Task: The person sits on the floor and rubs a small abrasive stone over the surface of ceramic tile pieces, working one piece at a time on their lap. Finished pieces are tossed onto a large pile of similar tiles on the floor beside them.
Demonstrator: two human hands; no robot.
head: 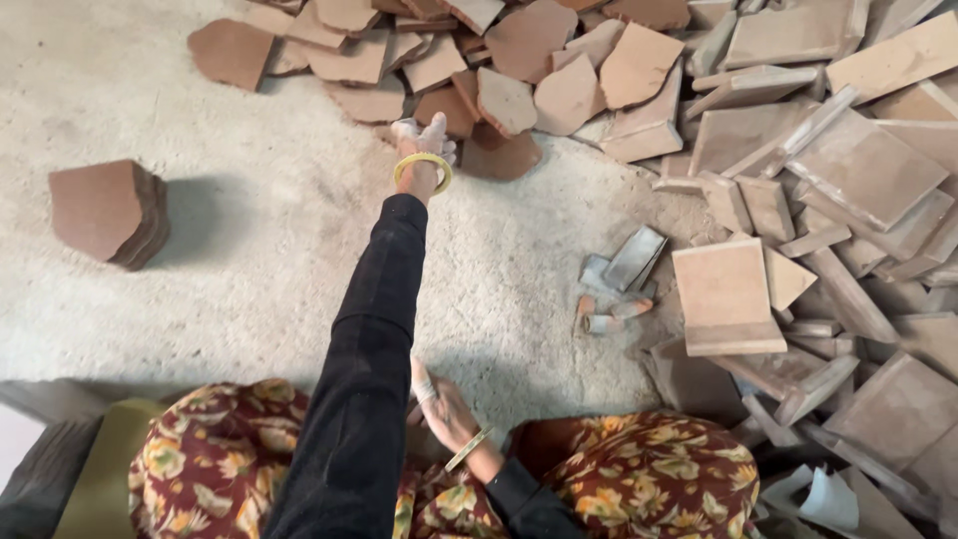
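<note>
My left hand (424,138) is stretched far forward in a black sleeve, with a yellow bangle on the wrist and white tape on the fingers. It is at the near edge of a heap of flat brown clay tiles (499,100), beside a rounded tile (502,157), and nothing shows in its grip. My right hand (440,403) rests low by my knees on the sandy floor (279,230), fingers extended and taped, holding nothing.
A neat stack of shaped tiles (108,212) stands alone at the left. Square and rectangular tiles (724,294) lie piled along the right side. Small grey and orange pieces (621,284) lie on the floor in between. My floral-clad knees fill the bottom edge.
</note>
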